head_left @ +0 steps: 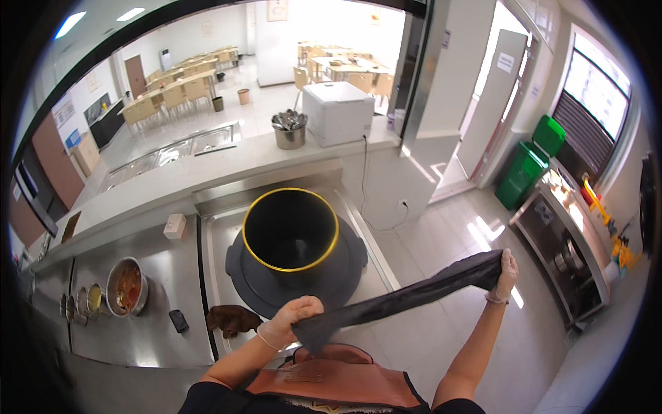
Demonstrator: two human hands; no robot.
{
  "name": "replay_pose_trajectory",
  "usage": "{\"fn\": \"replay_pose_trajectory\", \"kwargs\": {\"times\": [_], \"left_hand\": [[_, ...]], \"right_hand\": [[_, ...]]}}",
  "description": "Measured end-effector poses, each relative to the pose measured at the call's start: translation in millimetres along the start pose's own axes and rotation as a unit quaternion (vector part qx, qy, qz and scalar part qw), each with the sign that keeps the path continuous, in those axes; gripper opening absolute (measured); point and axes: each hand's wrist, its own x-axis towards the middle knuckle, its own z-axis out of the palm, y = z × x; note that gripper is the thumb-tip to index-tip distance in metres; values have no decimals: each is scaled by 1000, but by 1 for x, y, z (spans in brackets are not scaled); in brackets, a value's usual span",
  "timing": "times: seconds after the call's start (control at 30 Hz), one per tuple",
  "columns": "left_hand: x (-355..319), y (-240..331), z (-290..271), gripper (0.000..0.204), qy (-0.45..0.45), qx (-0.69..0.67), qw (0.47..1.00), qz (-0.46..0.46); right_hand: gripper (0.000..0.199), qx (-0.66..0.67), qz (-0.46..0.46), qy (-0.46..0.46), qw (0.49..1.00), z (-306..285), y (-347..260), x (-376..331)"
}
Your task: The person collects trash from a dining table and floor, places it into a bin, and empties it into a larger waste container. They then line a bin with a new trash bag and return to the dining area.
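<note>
Black plastic strip (405, 297) stretches between left fingers (310, 305) and right fingers (509, 262) (both closed on it).

The head view looks forward and down, close above the black plastic (407, 295).

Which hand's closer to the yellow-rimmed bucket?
Left. The left hand is on the near side of the bucket, gripping one end of the black plastic; the right hand holds the other end, well off to the bucket's right.
</note>
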Motion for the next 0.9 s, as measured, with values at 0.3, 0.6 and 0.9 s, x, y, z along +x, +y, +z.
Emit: {"fn": "replay_pose_trajectory", "kwargs": {"times": [0.3,0.6,0.9], "left_hand": [[33,-6,34,12,162,333,908,197],[106,-38,89,15,34,338,934,105],[98,-40,74,10,68,239,967,48]], "right_hand": [[24,-62,26,32,997,54,-11,-54],[6,12,224,-208,952,131,5,-169],[8,177,346,-193,901,130,27,-178]]}}
